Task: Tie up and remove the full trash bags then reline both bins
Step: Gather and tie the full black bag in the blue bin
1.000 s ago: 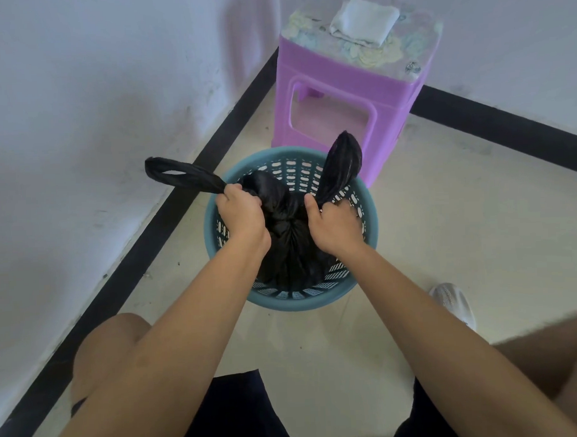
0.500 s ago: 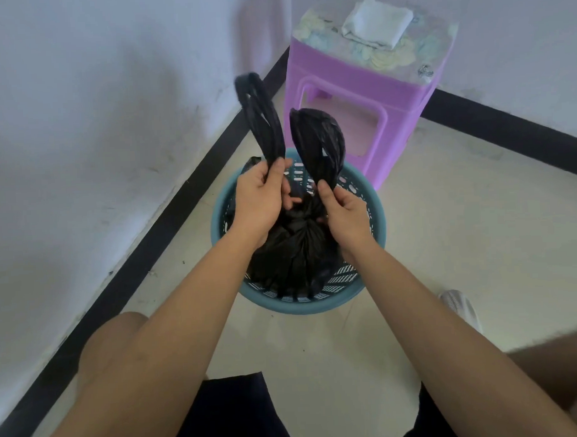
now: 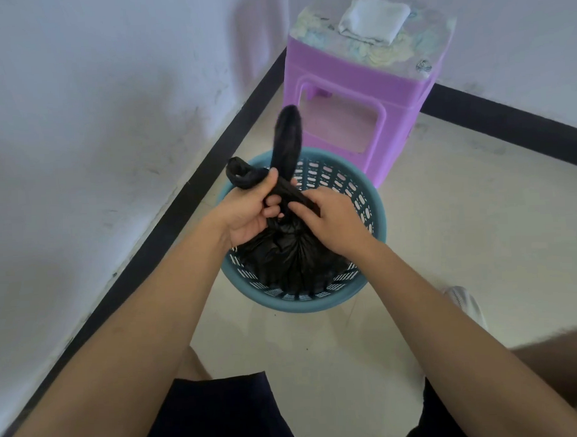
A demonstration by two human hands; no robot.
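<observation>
A full black trash bag (image 3: 293, 257) sits in a round teal slotted bin (image 3: 368, 212) on the floor. Its gathered neck is bunched above the rim. My left hand (image 3: 247, 213) grips one bag handle, whose end curls out to the left above my fingers. The other handle (image 3: 287, 136) stands upright behind my hands. My right hand (image 3: 329, 220) pinches the black plastic at the neck, crossing it over beside my left fingers.
A purple plastic stool (image 3: 361, 94) stands just behind the bin in the corner, with folded white bags (image 3: 373, 19) on its patterned top. White walls with a black skirting (image 3: 188, 195) run along the left and back. My white shoe (image 3: 463, 303) is at the right.
Both handles were pulled apart sideways, then raised upright together. Now they cross over each other at the neck, with my hands close together; one handle is bent down to the left.
</observation>
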